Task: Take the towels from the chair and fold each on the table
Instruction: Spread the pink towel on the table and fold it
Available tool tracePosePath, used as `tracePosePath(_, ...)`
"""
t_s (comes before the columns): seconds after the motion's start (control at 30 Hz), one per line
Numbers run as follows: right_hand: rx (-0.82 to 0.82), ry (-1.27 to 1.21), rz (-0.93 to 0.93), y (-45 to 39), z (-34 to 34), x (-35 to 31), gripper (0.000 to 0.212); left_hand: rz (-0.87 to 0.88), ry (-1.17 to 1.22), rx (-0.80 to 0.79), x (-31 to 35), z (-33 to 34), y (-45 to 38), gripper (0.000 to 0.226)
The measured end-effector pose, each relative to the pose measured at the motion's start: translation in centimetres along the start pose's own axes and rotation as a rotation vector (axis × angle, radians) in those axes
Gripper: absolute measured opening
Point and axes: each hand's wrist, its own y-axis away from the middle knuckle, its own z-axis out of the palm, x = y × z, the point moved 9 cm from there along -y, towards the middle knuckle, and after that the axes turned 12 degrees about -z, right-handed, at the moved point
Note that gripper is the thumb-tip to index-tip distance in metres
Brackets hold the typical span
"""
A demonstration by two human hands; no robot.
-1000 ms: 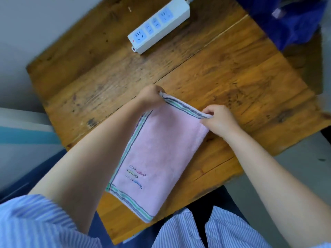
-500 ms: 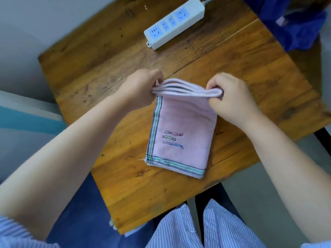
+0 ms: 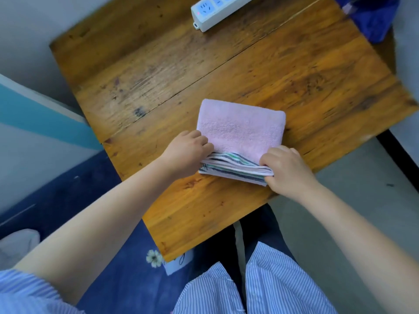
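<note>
Lying now as a compact, thick rectangle near the front edge of the worn brown wooden table [image 3: 226, 71], the soft pink terry towel with striped green-and-grey hems [image 3: 240, 130]; folded over on itself once more since a moment ago, when still a longer strip with the small embroidered motif showing. Motif now hidden inside, plain pink face upward, far edge a rounded fold, striped hems stacked in layers along the near side. Left hand [image 3: 187, 152] curled over the near left corner, fingers tucked against the layers; right hand [image 3: 284, 172] pinching the stacked hems at the near right corner, thumb on top, fingers beneath. Both hands thus closed on the towel, evening up the edges. Probably the last fold of this piece, with only squaring and letting go left before fetching another from the chair, itself out of sight here. White plastic power strip with blue sockets [image 3: 215, 12] at the far edge, well apart from the towel; crumpled dark blue cloth [image 3: 374, 21] at the far right corner, kind impossible to tell.
</note>
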Motion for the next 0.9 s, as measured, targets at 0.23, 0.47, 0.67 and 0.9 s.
tracePosePath(0.23, 0.096, 0.115, 0.135, 2.5, 3.1, -1.1, 0.020, -0.035, -0.005, 0.028, 0.1, 2.6, 2.3, 0.040)
tracePosePath(0.47, 0.278, 0.096, 0.181, 4.1, 2.5, -1.1, 0.032, -0.096, 0.157, 0.217, -0.6, 1.9, 4.0, 0.020)
tracePosePath(0.67, 0.474, 0.131, 0.236, -1.6, -2.2, 1.1, 0.040, -0.448, 0.388, 0.473, -1.5, -2.0, -1.7, 0.031)
tracePosePath(0.9, 0.048, 0.104, 0.354, -5.0, 3.0, 4.5, 0.073, -0.714, 0.368, -0.019, -1.4, 4.9, -5.5, 0.064)
